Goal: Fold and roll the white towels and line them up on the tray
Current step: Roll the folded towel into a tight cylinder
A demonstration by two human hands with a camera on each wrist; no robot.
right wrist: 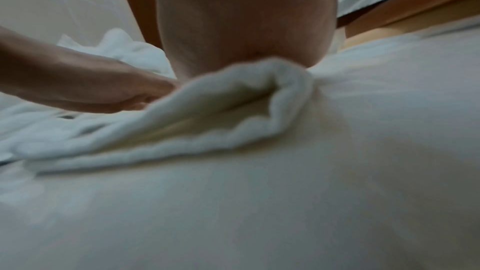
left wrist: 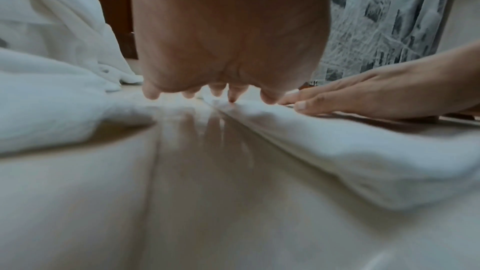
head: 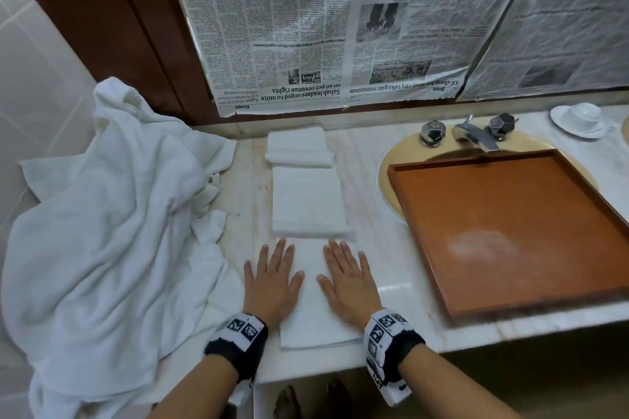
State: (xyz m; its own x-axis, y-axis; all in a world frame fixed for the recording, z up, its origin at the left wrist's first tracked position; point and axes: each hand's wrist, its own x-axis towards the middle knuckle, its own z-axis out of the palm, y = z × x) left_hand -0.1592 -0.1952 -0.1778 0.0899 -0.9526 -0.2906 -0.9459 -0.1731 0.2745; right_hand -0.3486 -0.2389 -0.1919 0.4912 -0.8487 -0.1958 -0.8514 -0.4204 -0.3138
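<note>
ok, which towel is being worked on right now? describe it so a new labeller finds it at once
Start at the wooden tray lying over the sink, then look just left of it on the marble counter, where three folded white towels lie in a line running away from the person. It is the nearest folded towel, at the counter's front edge: the only one with the left hand and right hand flat on it.

Left hand point(head: 270, 277) and right hand point(head: 350, 277) lie palm-down, fingers straight and spread, side by side on the folded towel point(head: 315, 313), wrists toward its near end.
</note>
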